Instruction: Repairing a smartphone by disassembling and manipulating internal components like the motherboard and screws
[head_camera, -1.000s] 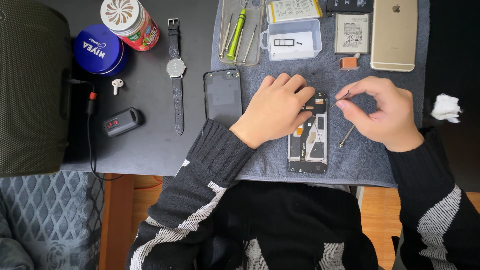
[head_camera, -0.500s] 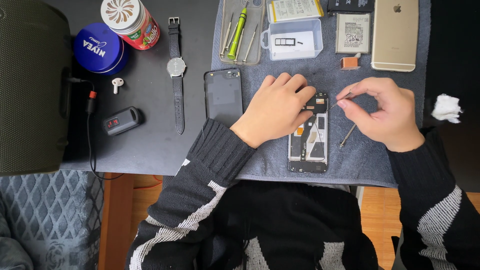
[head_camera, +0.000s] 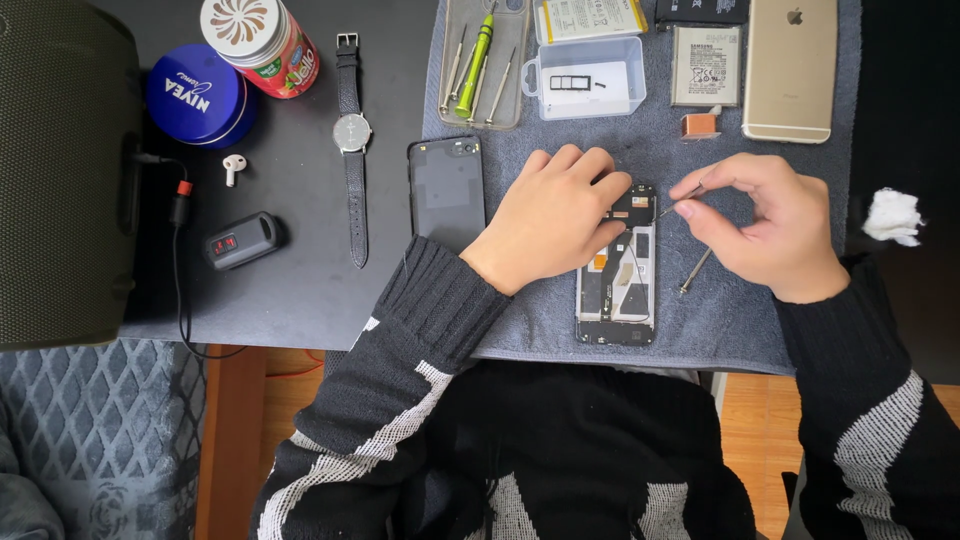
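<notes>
An opened phone body (head_camera: 617, 285) lies on a grey towel mat (head_camera: 660, 150), its insides showing. My left hand (head_camera: 555, 212) rests on the phone's upper left edge and holds it down. My right hand (head_camera: 768, 222) pinches a thin metal tool (head_camera: 682, 196) between thumb and forefinger, its tip pointing at the phone's top right corner. A small screwdriver (head_camera: 695, 270) lies on the mat under my right hand. The phone's black back cover (head_camera: 446, 190) lies to the left of my left hand.
At the back are a clear tray of screwdrivers (head_camera: 478, 62), a clear box (head_camera: 588, 84), batteries (head_camera: 706, 66) and a gold phone (head_camera: 790, 68). A wristwatch (head_camera: 352, 140), blue tin (head_camera: 196, 94), can (head_camera: 262, 42), earbud (head_camera: 233, 166) and key fob (head_camera: 240, 240) lie left. White wad (head_camera: 890, 214) right.
Almost nothing has moved. My right hand has shifted the thin tool very slightly near the phone's top right corner; my left hand stays on the phone.
</notes>
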